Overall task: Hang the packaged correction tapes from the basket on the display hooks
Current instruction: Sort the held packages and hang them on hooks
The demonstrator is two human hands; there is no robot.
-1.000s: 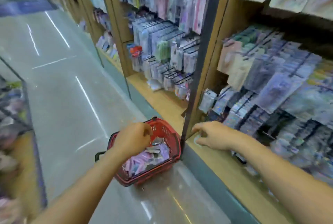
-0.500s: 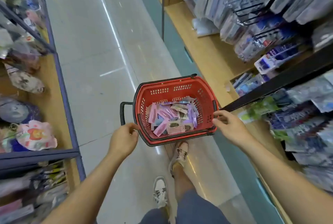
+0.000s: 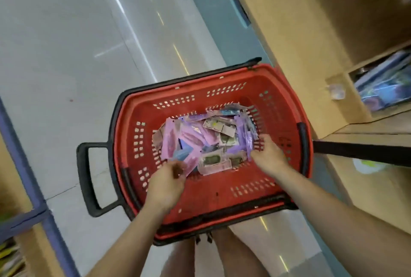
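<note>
A red basket (image 3: pixel 222 190) with black handles stands on the floor just below me. In its bottom lies a loose pile of packaged correction tapes (image 3: pixel 200 141) in pink, purple, blue and beige. Both my hands are inside the basket. My left hand (image 3: pixel 166 181) is at the near left edge of the pile, its curled fingers pinching the corner of a pink packet (image 3: pixel 191 163). My right hand (image 3: pixel 270 156) is at the right edge, fingers spread on the purple packets (image 3: pixel 249 143). No display hooks are in view.
A wooden shelf unit (image 3: pixel 311 31) rises to the right of the basket, with packaged goods (image 3: pixel 382 85) in a lower compartment and a black bar (image 3: pixel 360 152). A blue-framed shelf (image 3: pixel 29 178) stands on the left. My legs are under the basket's near edge.
My head tilted down and closer to the basket. Both hands went from the basket's rim and handle into the pile of packets.
</note>
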